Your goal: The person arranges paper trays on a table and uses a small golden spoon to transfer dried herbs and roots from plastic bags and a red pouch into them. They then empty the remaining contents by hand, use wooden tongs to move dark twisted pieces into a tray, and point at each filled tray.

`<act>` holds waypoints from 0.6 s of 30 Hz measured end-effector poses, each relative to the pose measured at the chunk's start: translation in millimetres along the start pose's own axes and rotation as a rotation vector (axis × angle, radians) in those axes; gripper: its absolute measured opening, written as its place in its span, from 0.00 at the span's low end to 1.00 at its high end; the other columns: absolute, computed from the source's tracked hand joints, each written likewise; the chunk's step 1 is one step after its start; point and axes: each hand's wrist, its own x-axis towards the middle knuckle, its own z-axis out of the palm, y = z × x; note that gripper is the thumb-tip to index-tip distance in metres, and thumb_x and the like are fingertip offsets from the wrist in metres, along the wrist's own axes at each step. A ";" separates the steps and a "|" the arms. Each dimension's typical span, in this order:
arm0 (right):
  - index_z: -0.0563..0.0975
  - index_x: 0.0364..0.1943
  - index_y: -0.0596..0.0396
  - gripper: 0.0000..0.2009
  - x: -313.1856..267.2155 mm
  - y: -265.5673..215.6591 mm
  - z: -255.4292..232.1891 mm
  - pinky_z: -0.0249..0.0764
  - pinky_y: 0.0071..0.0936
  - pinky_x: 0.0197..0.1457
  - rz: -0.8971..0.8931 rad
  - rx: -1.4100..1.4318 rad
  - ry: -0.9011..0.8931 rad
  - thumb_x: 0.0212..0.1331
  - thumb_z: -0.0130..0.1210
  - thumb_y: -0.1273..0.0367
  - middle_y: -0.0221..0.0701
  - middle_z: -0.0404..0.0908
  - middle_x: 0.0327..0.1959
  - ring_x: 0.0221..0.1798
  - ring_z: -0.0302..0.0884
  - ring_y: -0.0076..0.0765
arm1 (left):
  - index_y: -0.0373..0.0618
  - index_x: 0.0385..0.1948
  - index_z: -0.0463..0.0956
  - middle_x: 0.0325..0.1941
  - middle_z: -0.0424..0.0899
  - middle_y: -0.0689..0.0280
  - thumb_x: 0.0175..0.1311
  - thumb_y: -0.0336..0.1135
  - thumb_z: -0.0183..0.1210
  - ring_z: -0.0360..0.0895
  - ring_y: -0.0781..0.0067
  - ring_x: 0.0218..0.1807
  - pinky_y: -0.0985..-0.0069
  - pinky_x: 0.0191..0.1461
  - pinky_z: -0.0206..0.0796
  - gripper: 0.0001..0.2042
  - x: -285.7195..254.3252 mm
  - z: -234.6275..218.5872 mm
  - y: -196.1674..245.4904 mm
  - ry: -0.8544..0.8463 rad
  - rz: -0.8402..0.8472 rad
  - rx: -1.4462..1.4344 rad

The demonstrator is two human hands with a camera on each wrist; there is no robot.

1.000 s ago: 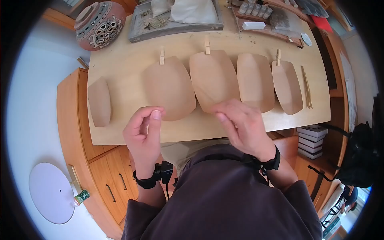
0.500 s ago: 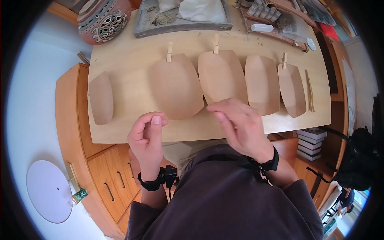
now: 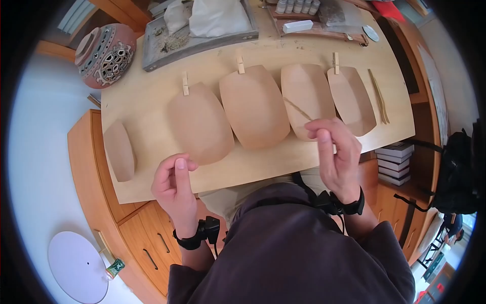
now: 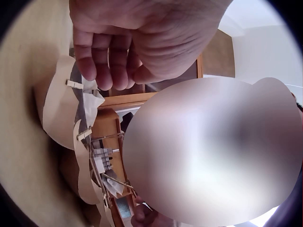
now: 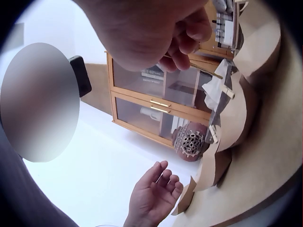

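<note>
My right hand (image 3: 340,154) pinches one end of a thin brown stick (image 3: 297,108) between thumb and fingertips. In the head view the stick's free end overlaps the third of four brown paper trays (image 3: 306,91) standing in a row. Toward the lower left, my left hand (image 3: 174,180) hovers near the table's front edge, its fingers loosely curled around nothing. The leftmost tray of the row (image 3: 202,126) is just beyond it. Small wooden clothespins clip the first, second (image 3: 255,109) and fourth trays (image 3: 349,96). The right wrist view also shows the stick (image 5: 206,70) jutting from my fingers.
Another paper tray (image 3: 120,152) stands apart at the table's left end. Long tweezers-like wooden strips (image 3: 378,96) lie at the right. At the back are a patterned clay pot (image 3: 106,55), a grey tray (image 3: 197,46) with white cloth bags, and a wooden rack with small jars (image 3: 298,7).
My right hand has moved right with the stick, from the second tray to near the third and fourth. The left hand keeps much the same pose. The head view has turned.
</note>
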 end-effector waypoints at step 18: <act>0.84 0.43 0.62 0.11 -26.5 48.2 -64.1 0.73 0.26 0.37 0.321 -0.047 0.278 0.80 0.52 0.71 0.34 0.82 0.30 0.33 0.79 0.27 | 0.35 0.46 0.82 0.34 0.85 0.65 0.82 0.34 0.56 0.81 0.74 0.39 0.75 0.50 0.74 0.10 -3.1 30.8 13.9 -0.038 0.002 0.017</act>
